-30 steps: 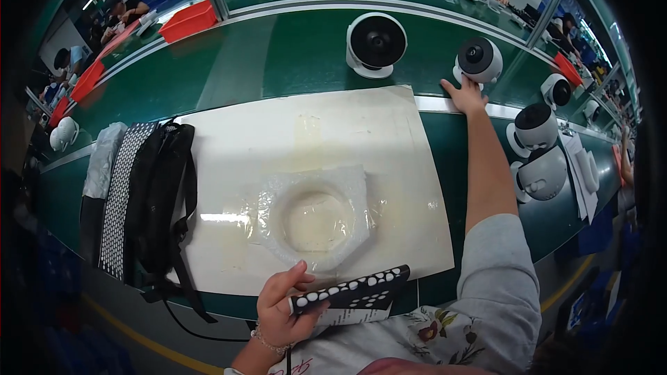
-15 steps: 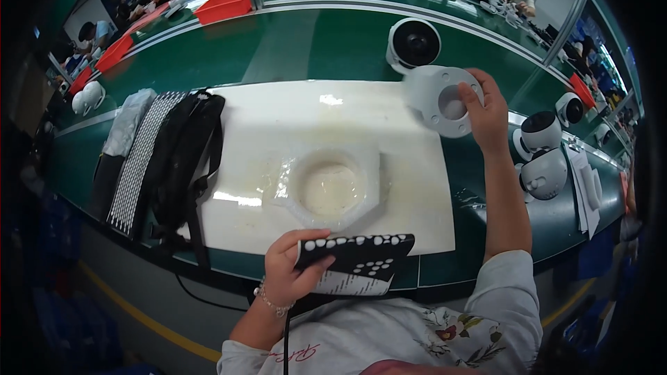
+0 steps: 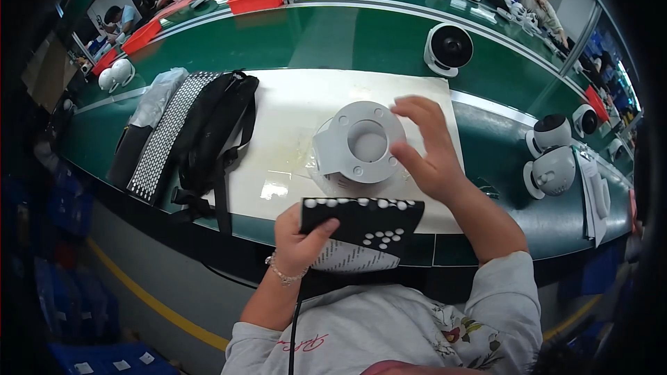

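At the far left of the green bench, a clear plastic bag and a black strapped bag with a white-dotted panel lay half on the white mat. The left hand was clamped on a black sheet studded with white round pads, thumb over its near-left corner, a pale sheet tucked beneath it. Just beyond, a grey-white round housing with a central hole sat tilted over a crumpled clear wrapper on the mat, steadied by the right hand, whose fingers were spread and lay against the housing's right rim rather than closed around it. A black-faced round camera unit stood farther back, and two white units waited at the right. With only fingertips bracing it on slippery film, the housing looked liable to slide or tip; the one-handed pinch could also let the sheet sag and shed pads
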Demonstrator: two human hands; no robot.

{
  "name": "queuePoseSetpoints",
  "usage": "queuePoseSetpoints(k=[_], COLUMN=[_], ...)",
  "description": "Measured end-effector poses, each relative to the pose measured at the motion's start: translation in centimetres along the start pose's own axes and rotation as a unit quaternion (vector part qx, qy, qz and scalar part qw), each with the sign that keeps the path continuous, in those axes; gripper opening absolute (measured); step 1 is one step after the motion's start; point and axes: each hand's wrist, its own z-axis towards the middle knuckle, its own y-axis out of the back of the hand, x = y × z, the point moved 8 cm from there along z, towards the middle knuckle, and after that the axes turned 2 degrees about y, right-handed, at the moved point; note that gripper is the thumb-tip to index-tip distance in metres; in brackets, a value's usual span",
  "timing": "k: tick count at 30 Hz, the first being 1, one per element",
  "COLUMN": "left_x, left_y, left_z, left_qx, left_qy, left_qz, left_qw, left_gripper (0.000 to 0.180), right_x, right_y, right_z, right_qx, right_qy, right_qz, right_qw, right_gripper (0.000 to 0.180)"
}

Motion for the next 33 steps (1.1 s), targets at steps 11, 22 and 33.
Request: queuePoseSetpoints(k=[11,22,33], left_x=[-1.0,-1.6,-2.0], left_y=[0.6,1.4,0.9], left_z=[-0.1,-0.7,-0.7], left_qx=[-0.063,-0.08,-0.066], left_qy=[0.073,0.002,-0.039], left_qz=[-0.176,-0.076,0.053], left_qw=[0.98,0.994,0.996], left_gripper=[0.022,0.018,0.011], right_x=[0.8,2.2,5.7], right_y=[-1.9,-0.6,0.0], right_z=[-4.2,-2.8,-2.6], right_qx=[0.068,0.13,0.085], right_qy=[-0.101,-0.017,0.144], right_qz=[0.297,0.174,0.033], right_qw=[0.947,0.976,0.985], right_gripper=[0.038,0.025,0.038])
